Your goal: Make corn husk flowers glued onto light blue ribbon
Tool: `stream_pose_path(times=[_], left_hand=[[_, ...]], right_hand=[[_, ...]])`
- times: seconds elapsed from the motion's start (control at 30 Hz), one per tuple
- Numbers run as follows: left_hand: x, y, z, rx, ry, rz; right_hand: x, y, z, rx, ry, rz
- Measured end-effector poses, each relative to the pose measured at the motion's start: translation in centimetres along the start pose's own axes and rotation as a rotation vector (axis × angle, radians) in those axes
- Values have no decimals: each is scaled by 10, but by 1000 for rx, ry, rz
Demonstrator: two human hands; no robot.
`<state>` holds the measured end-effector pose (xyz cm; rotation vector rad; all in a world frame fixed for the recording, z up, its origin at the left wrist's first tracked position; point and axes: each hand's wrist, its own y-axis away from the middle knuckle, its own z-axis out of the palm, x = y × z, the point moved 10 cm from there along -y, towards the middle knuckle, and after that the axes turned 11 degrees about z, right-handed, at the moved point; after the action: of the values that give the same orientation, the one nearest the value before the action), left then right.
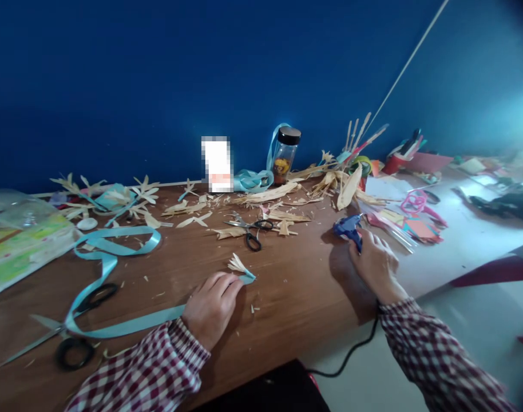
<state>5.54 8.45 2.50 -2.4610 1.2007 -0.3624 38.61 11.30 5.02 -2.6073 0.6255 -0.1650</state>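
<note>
My left hand (213, 306) rests on the brown tabletop, fingers together over a light-blue ribbon (137, 321). Just past its fingertips, a small pale flower of dried husk strips (237, 263) sticks out, its stem wrapped in the same blue; the grip beneath the hand is hidden. My right hand (375, 260) is closed round a blue hot glue gun (348, 226), whose nozzle end sits near the paper scraps on the right. From the left hand, the ribbon runs left and loops over large black-handled scissors (75, 350). Smaller scissors (249, 228) lie open beyond the flower.
Dried husk pieces (274, 194) litter the table's back. A black-lidded jar (286, 154) stands by the blue wall. Husk flowers (143, 191) lie at back left, beside a green-yellow packet (25, 243). A red pen cup (394, 162) is at right. A dark cord (343, 366) hangs near the front edge.
</note>
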Motion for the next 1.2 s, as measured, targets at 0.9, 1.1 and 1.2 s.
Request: stream_pose_path(times=[0.9, 1.1, 1.2], left_hand=[[-6, 5, 9, -95, 119, -51], [-35, 9, -4, 79, 350, -292], [-43, 1, 0, -48, 515, -346]], right_hand=[[-264, 83, -10, -826, -670, -668], [-255, 80, -14, -987, -918, -602], [-255, 79, -13, -1072, -1036, -558]])
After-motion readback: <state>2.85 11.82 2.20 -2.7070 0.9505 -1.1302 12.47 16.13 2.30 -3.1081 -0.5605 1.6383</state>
